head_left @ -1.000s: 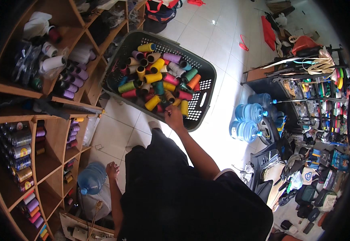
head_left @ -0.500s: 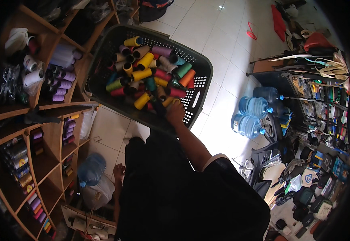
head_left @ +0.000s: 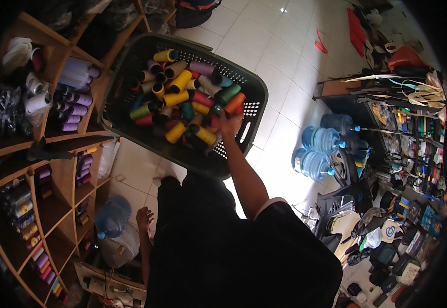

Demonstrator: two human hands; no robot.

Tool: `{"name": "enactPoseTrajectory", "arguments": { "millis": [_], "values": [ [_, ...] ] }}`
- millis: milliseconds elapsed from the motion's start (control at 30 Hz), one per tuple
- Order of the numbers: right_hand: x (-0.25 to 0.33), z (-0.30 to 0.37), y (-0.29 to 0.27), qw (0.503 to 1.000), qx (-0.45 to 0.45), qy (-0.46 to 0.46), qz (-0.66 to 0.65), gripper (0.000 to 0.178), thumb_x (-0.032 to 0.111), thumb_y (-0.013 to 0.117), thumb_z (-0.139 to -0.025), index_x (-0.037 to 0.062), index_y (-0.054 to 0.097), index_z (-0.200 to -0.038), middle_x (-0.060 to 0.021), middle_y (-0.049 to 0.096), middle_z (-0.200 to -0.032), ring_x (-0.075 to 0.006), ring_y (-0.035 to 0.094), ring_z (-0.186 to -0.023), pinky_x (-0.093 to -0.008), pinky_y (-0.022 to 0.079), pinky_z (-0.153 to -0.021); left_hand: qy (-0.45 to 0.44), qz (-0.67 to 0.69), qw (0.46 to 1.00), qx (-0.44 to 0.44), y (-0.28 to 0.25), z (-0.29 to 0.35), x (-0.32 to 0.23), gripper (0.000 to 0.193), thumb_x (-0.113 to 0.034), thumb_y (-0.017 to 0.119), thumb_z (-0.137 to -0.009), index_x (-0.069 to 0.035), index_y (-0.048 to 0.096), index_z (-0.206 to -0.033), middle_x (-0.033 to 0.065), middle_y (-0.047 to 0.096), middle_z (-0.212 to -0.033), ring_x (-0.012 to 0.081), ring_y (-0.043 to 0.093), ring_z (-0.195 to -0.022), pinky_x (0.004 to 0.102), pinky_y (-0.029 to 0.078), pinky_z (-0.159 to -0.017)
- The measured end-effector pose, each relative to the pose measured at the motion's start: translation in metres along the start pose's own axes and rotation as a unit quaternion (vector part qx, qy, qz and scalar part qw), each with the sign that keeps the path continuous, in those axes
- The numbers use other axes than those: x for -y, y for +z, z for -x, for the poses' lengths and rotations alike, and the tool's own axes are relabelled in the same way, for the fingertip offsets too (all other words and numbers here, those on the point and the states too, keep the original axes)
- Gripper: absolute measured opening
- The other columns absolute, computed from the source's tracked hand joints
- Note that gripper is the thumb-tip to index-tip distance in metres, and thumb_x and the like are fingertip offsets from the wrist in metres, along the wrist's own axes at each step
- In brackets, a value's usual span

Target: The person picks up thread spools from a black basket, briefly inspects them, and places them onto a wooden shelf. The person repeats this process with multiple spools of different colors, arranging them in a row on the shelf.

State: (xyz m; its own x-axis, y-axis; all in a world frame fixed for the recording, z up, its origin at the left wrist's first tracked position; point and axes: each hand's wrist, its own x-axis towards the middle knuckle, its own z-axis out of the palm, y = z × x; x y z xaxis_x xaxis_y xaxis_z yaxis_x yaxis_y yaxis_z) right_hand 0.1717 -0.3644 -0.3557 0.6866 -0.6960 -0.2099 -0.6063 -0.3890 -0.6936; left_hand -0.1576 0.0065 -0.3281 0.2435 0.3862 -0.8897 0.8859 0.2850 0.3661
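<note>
- Fingers of right hand (head_left: 230, 124) curl over spools in basket (head_left: 131, 66) at 12 o'clock; grip unclear.
- Left hand (head_left: 144, 218) spread, empty, at 7.
- Thread cones (head_left: 182, 97): prob. light, stiff-cored, roll easily; take by core ends.

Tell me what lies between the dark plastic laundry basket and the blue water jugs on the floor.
In the head view, only bare white floor tiles separate the dark plastic laundry basket of thread cones from the blue water jugs.
</note>
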Motion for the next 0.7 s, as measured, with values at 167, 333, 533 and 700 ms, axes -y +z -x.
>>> {"name": "enactPoseTrajectory", "arguments": {
  "millis": [167, 333, 533, 700],
  "values": [
    [0.008, -0.033, 0.019, 0.987, -0.025, 0.116, 0.111, 0.088, 0.044, 0.082, -0.062, -0.0022, 0.037, -0.122, -0.0238, 0.055, -0.116, -0.0366, 0.056, -0.109, -0.043, 0.045, -0.095, 0.073, -0.015, 0.997, 0.001, 0.01, 0.031, -0.054, 0.032, -0.033, 0.056, -0.091, -0.009, 0.054, -0.112, 0.0039, 0.059, -0.097, 0.0154, 0.059, -0.085, 0.0313, 0.046, -0.07],
    [-0.006, -0.044, 0.015, 0.981, -0.041, 0.185, 0.047, 0.064, 0.036, 0.086, -0.056, 0.0019, 0.056, -0.101, -0.0142, 0.064, -0.1, -0.0264, 0.064, -0.094, -0.0379, 0.052, -0.083, 0.185, 0.047, 0.98, 0.055, 0.025, 0.064, -0.114, 0.035, -0.035, 0.055, -0.091, -0.009, 0.053, -0.113, 0.0056, 0.058, -0.102, 0.0166, 0.058, -0.092, 0.0315, 0.044, -0.078],
    [0.058, 0.031, -0.065, 0.736, 0.336, 0.165, -0.564, 0.036, 0.024, 0.062, -0.083, 0.0025, 0.053, -0.111, -0.0092, 0.06, -0.103, -0.02, 0.06, -0.092, -0.0334, 0.049, -0.08, 0.315, 0.012, 0.942, 0.112, 0.064, 0.13, -0.207, 0.039, -0.033, 0.053, -0.094, -0.004, 0.055, -0.12, 0.0092, 0.06, -0.109, 0.0184, 0.058, -0.099, 0.0309, 0.045, -0.083],
    [0.155, 0.127, -0.125, 0.676, 0.52, 0.08, -0.516, 0.048, 0.021, 0.064, -0.079, 0.0016, 0.046, -0.119, -0.0112, 0.056, -0.113, -0.0204, 0.057, -0.102, -0.0328, 0.045, -0.092, 0.434, -0.032, 0.861, 0.264, 0.101, 0.174, -0.262, 0.041, -0.022, 0.057, -0.092, -0.002, 0.051, -0.126, 0.0091, 0.059, -0.116, 0.0172, 0.056, -0.105, 0.0302, 0.044, -0.089]
  ]
}}
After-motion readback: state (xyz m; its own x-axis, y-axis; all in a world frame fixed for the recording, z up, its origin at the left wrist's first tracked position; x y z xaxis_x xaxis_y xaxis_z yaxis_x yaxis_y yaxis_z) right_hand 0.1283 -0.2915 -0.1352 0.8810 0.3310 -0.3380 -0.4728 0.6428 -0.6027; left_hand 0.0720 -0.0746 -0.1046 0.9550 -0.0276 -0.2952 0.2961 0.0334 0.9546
